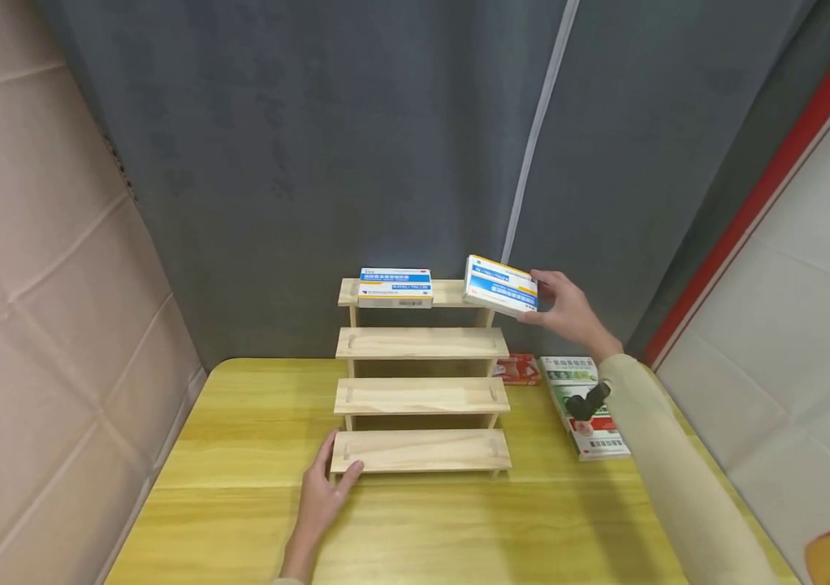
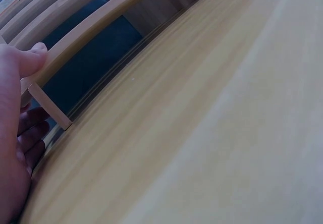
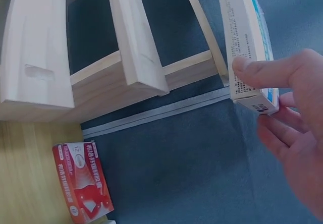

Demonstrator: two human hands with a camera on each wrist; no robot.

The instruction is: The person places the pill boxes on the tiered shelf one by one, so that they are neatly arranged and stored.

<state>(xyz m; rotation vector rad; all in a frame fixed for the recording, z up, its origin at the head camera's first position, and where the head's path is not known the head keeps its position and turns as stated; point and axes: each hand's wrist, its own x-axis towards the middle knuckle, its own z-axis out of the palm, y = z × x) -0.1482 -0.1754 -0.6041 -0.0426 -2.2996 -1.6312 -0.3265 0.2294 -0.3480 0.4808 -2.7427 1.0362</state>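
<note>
My right hand (image 1: pixel 572 313) pinches the right end of a white-and-blue medicine box (image 1: pixel 500 286), thumb on one side and fingers on the other. The box is tilted, over the right end of the top step of a wooden step rack (image 1: pixel 422 344). A similar medicine box (image 1: pixel 395 288) lies on the left part of that top step. Down at the front, my left hand (image 1: pixel 323 496) grips the left end of the lowest step. In the left wrist view its thumb (image 2: pixel 38 55) lies on the plank and the other fingers curl by the rack's leg (image 2: pixel 50 105).
A red medicine box (image 3: pixel 85 182) lies on the yellow wood-grain table (image 1: pixel 261 439) behind the rack's right side. Farther right, a white-and-green box (image 1: pixel 568 382) lies under the right forearm. A grey curtain (image 1: pixel 298 162) hangs close behind the rack.
</note>
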